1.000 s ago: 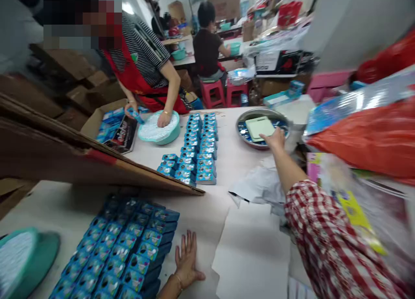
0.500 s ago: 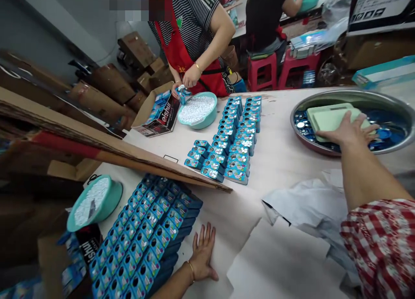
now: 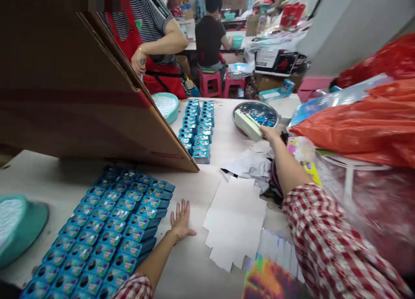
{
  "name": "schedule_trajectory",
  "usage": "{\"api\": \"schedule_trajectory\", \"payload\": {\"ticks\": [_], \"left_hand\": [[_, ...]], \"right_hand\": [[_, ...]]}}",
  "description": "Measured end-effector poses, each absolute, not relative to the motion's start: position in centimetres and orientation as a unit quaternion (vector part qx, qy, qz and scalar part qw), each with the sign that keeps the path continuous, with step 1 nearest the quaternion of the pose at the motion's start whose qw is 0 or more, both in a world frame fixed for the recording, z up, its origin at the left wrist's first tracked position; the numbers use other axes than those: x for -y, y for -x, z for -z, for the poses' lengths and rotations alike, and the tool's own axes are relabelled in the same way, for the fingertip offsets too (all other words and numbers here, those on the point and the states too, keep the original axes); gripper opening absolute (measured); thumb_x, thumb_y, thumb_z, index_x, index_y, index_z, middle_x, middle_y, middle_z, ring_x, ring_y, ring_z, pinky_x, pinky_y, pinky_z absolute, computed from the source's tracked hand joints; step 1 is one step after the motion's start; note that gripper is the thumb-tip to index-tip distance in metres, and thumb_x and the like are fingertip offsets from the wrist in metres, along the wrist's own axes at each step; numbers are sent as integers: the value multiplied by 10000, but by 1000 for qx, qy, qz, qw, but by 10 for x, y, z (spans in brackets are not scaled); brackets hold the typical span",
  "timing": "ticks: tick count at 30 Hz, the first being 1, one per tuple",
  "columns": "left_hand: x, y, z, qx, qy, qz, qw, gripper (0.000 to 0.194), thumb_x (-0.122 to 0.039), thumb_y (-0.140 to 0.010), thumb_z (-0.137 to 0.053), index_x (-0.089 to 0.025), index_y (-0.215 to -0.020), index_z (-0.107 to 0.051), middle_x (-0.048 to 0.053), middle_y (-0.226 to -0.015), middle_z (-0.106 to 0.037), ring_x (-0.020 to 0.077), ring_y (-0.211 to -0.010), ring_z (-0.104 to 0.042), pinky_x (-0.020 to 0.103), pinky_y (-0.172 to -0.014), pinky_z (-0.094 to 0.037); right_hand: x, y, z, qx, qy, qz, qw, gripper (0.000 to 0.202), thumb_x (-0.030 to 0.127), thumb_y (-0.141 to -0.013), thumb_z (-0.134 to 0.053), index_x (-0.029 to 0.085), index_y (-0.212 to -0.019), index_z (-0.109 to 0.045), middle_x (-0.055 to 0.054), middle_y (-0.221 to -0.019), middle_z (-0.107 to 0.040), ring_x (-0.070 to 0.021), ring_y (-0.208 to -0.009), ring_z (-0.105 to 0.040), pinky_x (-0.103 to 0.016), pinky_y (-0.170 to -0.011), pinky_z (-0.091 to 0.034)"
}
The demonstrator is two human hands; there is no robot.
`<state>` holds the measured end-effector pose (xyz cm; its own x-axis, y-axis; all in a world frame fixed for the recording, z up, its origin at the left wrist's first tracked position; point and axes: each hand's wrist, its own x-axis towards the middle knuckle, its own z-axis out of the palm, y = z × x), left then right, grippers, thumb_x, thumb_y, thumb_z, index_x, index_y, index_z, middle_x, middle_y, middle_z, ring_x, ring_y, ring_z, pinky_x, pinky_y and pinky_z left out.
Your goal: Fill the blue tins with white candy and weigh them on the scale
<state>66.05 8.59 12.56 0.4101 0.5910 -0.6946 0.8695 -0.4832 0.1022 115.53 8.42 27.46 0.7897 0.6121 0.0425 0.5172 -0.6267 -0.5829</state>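
Observation:
My left hand (image 3: 182,222) lies on the white table with its fingers spread, holding nothing, just right of the rows of small blue boxes (image 3: 106,234). Round dark openings show on the box tops. At the far right side of the table, my right hand (image 3: 269,134) grips the near end of a pale green container (image 3: 248,124). The container is tilted over the rim of a metal basin (image 3: 239,103) holding small blue pieces. A flattened white cardboard sheet (image 3: 235,221) lies between my arms.
A tall cardboard panel (image 3: 97,117) stands at the left. Behind it are a person in a red apron (image 3: 162,81), a teal bowl of white pieces (image 3: 166,106) and more blue boxes (image 3: 201,130). Another teal bowl (image 3: 26,234) sits far left. Orange plastic (image 3: 366,126) lies right.
The view has swung right. The green container has gone from lying flat in the basin to being raised and tilted in my right hand. My left hand stays spread on the table.

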Motion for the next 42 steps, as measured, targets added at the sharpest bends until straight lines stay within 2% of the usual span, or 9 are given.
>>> {"api": "schedule_trajectory", "payload": {"ticks": [7,12,19,22,26,29,32,38,42], "left_hand": [[-88,-657,-132,-432,-813,296,253,1267,-433,-514,-702,-154,-1463,90,100,-1497,265,302,-1378,238,509,-1102,42],[-90,-658,-133,-433,-804,311,263,1276,-461,-509,-695,-151,-1462,95,97,-1485,289,309,-1367,260,517,-1096,59],[-90,-658,-126,-442,-796,317,265,1291,-448,-478,-691,-165,-1461,97,78,-1477,301,300,-1366,263,512,-1094,85],[-91,-659,-129,-443,-788,330,272,1308,-456,-471,-702,-161,-1460,102,81,-1475,304,298,-1357,280,512,-1092,96],[-92,-661,-133,-443,-784,334,278,1330,-478,-460,-713,-154,-1459,104,88,-1474,303,298,-1350,289,500,-1095,105],[-91,-661,-132,-448,-784,332,274,1304,-460,-477,-706,-160,-1461,96,83,-1478,295,292,-1358,278,502,-1096,93],[-89,-658,-128,-449,-788,319,275,1285,-440,-489,-705,-174,-1463,90,75,-1482,292,286,-1362,273,502,-1093,101],[-90,-656,-124,-448,-792,312,275,1292,-442,-482,-714,-178,-1464,83,69,-1478,298,289,-1355,286,502,-1094,102],[-91,-655,-122,-442,-789,318,285,1318,-463,-465,-719,-182,-1460,99,57,-1470,312,284,-1342,308,507,-1091,112]], "right_hand": [[-73,-1094,-230,279,917,-118,261,421,441,-829,-451,230,-1114,-676,-43,-1126,-673,-221,-1068,-592,-272,-867,-435],[-94,-1077,-205,270,923,-163,221,701,585,-777,-518,140,-1318,-506,-138,-1309,-542,-265,-1195,-501,-343,-977,-382],[-145,-1052,-181,423,888,-181,18,1150,690,-572,-658,284,-1483,-85,-87,-1554,-35,-376,-1394,15,-607,-1059,-159],[-159,-1038,-171,422,879,-215,-60,1200,692,-536,-674,317,-1480,-35,-81,-1551,66,-450,-1360,97,-711,-982,-140],[-157,-1026,-165,443,875,-173,-86,995,584,-645,-661,342,-1461,-146,-103,-1542,-16,-492,-1336,-49,-677,-939,-254],[-146,-1028,-167,498,852,-125,-100,688,417,-809,-534,279,-1430,-270,-148,-1492,-216,-410,-1261,-307,-534,-913,-369],[-135,-1035,-172,518,842,-99,-109,521,286,-873,-422,201,-1383,-357,-192,-1420,-336,-328,-1138,-446,-445,-876,-398],[-129,-1042,-174,544,828,-60,-125,598,324,-798,-589,209,-1341,-367,-159,-1293,-444,-283,-1054,-443,-356,-782,-424],[-127,-1036,-169,551,827,-6,-112,445,173,-901,-308,164,-1340,-375,-190,-1256,-468,-288,-1026,-466,-340,-703,-425]]}}
